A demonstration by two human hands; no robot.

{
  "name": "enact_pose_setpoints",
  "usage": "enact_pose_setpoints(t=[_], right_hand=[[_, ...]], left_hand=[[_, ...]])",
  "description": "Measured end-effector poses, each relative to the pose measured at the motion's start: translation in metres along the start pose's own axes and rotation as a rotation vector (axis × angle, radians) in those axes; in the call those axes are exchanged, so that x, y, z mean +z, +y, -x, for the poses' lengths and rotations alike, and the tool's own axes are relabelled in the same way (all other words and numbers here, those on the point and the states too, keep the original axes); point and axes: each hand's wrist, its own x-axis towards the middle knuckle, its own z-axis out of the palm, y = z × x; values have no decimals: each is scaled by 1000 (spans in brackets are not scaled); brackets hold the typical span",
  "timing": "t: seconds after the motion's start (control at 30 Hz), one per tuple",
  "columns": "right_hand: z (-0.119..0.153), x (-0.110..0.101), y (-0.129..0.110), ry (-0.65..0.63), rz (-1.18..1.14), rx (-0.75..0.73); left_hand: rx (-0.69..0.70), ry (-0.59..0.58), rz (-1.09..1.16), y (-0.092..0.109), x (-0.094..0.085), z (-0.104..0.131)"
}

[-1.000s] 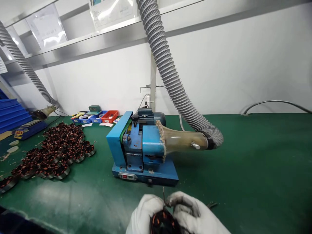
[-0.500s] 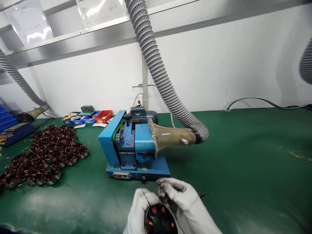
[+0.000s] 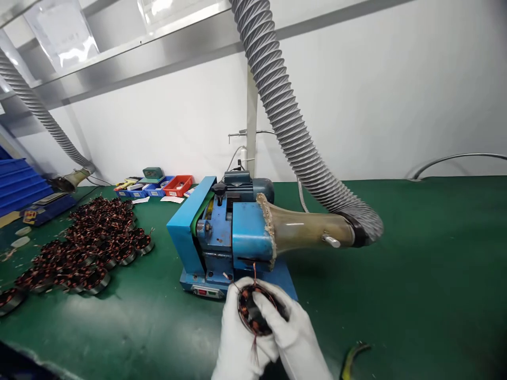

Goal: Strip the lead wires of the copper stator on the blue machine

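Both my hands wear white gloves and hold one round motor stator (image 3: 250,312) with copper windings, low in the middle of the view. My left hand (image 3: 236,343) cups it from the left and below. My right hand (image 3: 291,338) grips its right side, thumb across the ring. Thin wire ends stick up from the stator toward the slot in the front of the blue bench machine (image 3: 229,237), and they almost touch it. A clear funnel (image 3: 301,232) on the machine's right side joins a grey ribbed hose (image 3: 293,132).
A heap of several more wound stators (image 3: 87,248) lies on the green mat (image 3: 415,274) at the left. Small coloured bins (image 3: 158,187) stand by the back wall. A second hose (image 3: 43,121) hangs far left. A yellow-green cable end (image 3: 352,356) lies at the lower right.
My hands have lifted the stator up and forward, from the lower frame edge to just before the machine's front slot. The camera view shifted slightly.
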Motion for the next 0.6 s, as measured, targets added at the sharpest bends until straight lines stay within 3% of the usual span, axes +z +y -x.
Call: enact_pose_setpoints(t=[0.2,0.47,0.6], right_hand=[[-23,1,-8,7,-36,40],[-25,-1,-16,28,-41,83],[-10,-6,-14,21,-4,57]], left_hand=[[103,25,-19,-4,-5,-27],[170,-8,-183,1,4,-23],[182,-16,-272,-1,-5,-13]])
